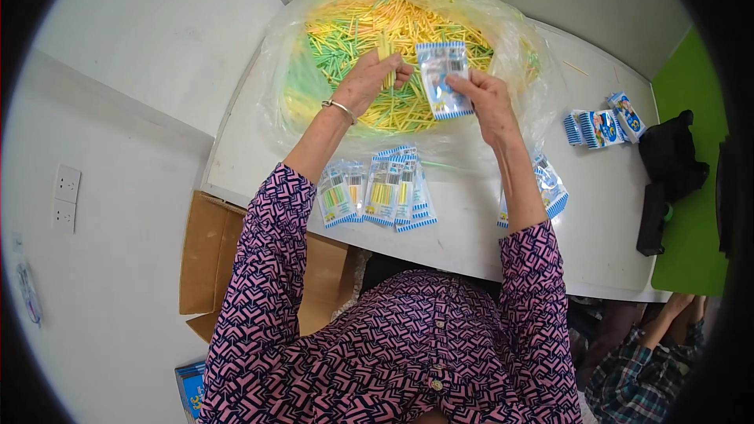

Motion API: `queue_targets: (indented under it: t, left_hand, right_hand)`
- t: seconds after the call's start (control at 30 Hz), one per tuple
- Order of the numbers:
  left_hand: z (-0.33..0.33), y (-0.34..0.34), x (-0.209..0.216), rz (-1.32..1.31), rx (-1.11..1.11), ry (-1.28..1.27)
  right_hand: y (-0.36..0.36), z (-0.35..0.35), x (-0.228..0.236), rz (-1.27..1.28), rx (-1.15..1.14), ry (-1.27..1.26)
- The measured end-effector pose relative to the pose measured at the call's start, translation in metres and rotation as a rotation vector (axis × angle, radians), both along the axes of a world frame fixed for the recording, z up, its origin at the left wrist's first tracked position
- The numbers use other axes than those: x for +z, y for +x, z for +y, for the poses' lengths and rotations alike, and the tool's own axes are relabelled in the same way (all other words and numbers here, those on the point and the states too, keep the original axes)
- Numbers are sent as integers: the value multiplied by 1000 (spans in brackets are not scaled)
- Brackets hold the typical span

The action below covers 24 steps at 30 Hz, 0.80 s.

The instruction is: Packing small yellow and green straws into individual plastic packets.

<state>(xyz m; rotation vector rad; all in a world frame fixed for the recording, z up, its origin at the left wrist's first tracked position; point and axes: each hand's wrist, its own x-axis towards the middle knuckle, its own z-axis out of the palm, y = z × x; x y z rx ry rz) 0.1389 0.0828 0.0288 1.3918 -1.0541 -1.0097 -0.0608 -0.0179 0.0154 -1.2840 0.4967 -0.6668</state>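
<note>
My left hand [365, 82], with a bangle at the wrist, is closed around a small bunch of thin yellow sticks [385, 47]. Beside it, my right hand [488, 102] pinches a flat packet [444, 78], clear and white with blue striped ends, thumb on its front. Whether the packet's top is open I cannot tell. Both hands are over a large clear plastic bag [283, 94], spread wide and full of loose yellow, green and orange sticks [342, 51].
Filled packets [385, 188] lie at the table's near edge, more packets [550, 184] by my right forearm. Folded packets [601, 128] and a black object [674, 157] sit at right, near a green panel [691, 212]. A cardboard box [212, 251] stands lower left. Another person's arm [664, 322] shows lower right.
</note>
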Motion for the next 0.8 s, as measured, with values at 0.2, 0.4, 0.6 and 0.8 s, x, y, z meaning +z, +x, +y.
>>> queue_targets:
  t: [0.2, 0.4, 0.6, 0.8]
  left_hand:
    - [2, -31, 45, 387, 112, -202]
    - [6, -47, 58, 203, -55, -246]
    - [13, -68, 54, -31, -116, -219]
    - [19, -72, 43, -135, -121, -196]
  right_hand:
    - [-20, 8, -13, 90, 141, 25]
    - [-29, 17, 1, 115, 280, 35]
    - [-34, 16, -4, 126, 364, -32]
    - [-36, 21, -2, 48, 356, 84]
